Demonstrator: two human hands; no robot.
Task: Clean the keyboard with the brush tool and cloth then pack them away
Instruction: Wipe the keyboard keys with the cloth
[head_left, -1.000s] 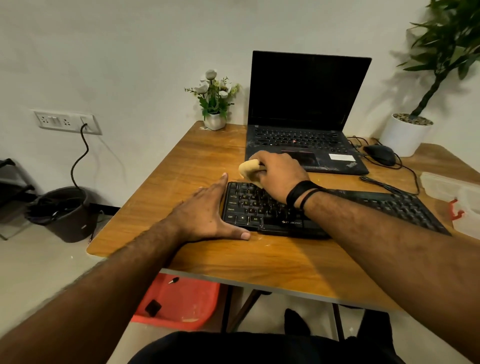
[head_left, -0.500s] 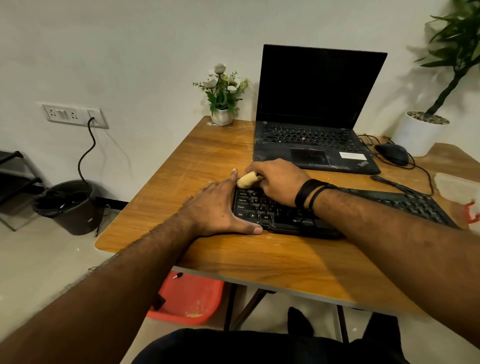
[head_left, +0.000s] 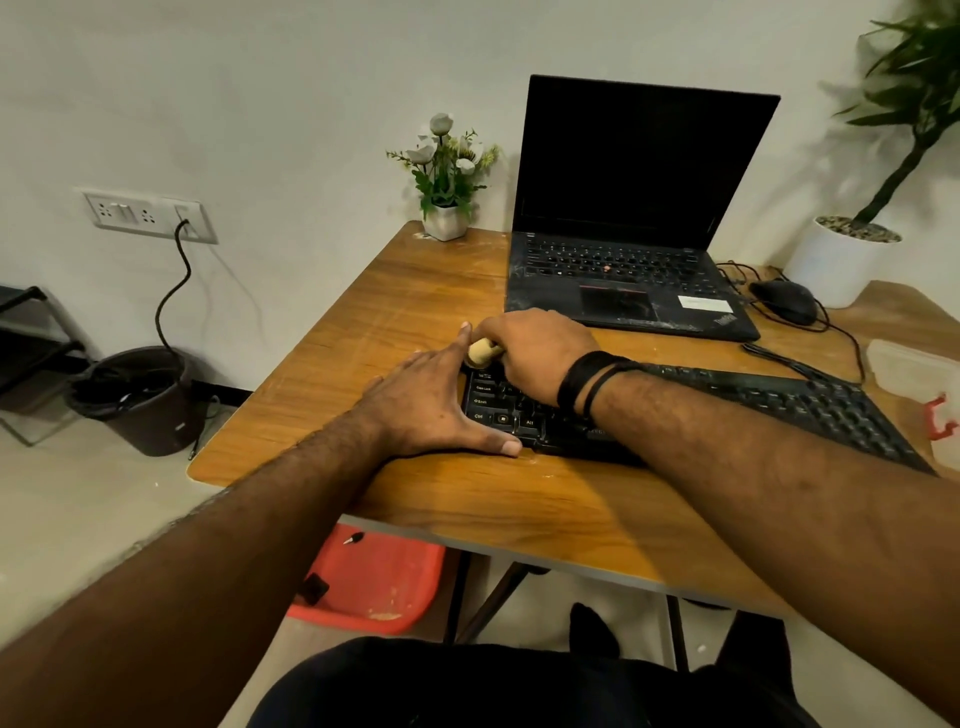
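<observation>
Brush (head_left: 480, 352) in R hand (head_left: 535, 353), seemingly.

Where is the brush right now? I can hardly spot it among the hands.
In the head view, the brush is gripped in the right hand at the keyboard's far-left corner, beside the left hand's fingertips and just in front of the laptop.

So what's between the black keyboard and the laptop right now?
In the head view, the right hand gripping the brush; otherwise bare desk between keyboard and laptop.
</observation>
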